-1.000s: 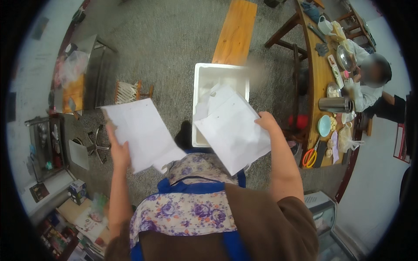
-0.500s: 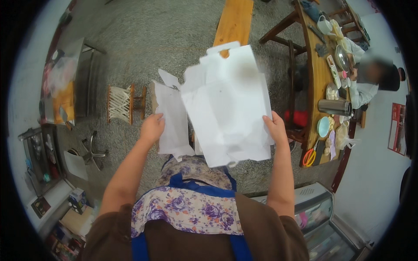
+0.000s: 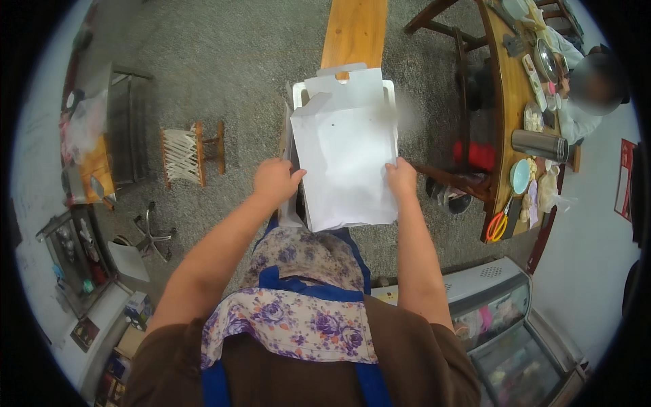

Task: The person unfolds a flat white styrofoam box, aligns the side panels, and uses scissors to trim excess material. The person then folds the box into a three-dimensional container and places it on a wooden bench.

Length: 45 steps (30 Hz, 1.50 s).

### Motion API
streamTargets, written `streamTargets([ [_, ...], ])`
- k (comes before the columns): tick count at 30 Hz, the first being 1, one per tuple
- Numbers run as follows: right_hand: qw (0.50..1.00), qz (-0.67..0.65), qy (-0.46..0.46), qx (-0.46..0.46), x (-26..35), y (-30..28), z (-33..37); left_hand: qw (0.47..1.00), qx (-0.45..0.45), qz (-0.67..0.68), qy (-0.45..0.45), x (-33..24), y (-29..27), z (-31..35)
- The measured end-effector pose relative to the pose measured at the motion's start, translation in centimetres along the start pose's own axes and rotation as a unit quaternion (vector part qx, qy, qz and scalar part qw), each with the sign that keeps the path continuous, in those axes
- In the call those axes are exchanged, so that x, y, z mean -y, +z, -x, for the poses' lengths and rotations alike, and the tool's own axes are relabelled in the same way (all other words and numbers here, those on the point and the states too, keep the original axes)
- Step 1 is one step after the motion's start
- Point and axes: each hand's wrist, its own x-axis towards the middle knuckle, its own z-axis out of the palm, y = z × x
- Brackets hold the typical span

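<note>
An unfolded white cardboard box (image 3: 349,159) is in front of my body, its tabbed flap pointing away from me. My left hand (image 3: 277,182) grips its left side, thumb toward the inner face, beside a folded-up side panel (image 3: 289,197). On the right edge, my right hand (image 3: 401,178) pinches the card between thumb and fingers. Past the far end of the box, rounded corners of a white tray-like thing (image 3: 389,90) show; the rest of it is hidden under the card. A wooden bench (image 3: 355,34) extends away beyond it.
At left stands a folding stool (image 3: 183,156) with a woven seat. On the right, a wooden table (image 3: 498,129) holds a steel flask (image 3: 539,145), a light blue bowl (image 3: 520,176) and orange-handled scissors (image 3: 498,225). A person (image 3: 586,95) sits beyond it. A glass-topped display case (image 3: 502,305) is near my right.
Both hands have come closer together and the box's spread panels have drawn in, making it narrower. The white rounded corners behind it have come into view.
</note>
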Motion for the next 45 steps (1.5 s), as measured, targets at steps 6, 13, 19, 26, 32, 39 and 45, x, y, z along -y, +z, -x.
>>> streamTargets([
  [6,0.988,0.122,0.085,0.048,3.5,0.5,1.2,0.998,-0.048,-0.014,0.035,-1.4,2.2,-0.6],
  [13,0.975,0.163,0.081,0.125,1.5,3.3,-0.8,0.995,0.015,-0.101,0.018,-3.4,3.5,-2.9],
  [19,0.958,0.213,0.070,0.179,2.0,6.8,-3.2,0.985,0.057,-0.165,0.012,-3.1,4.4,-3.7],
  [26,0.960,0.194,0.078,0.188,0.6,11.2,-6.2,0.971,0.161,-0.175,-0.025,-3.9,3.4,-4.9],
  [32,0.951,0.178,0.148,0.204,-1.3,14.8,-8.6,0.962,0.194,-0.155,-0.112,-3.1,3.0,-4.4],
  [39,0.974,0.111,0.111,0.161,-1.2,15.0,-8.4,0.970,0.181,-0.141,-0.088,-2.5,4.1,-3.8],
  [45,0.981,0.103,-0.043,0.161,-0.4,14.1,-2.5,0.983,0.157,-0.086,-0.039,-1.0,4.5,-3.3],
])
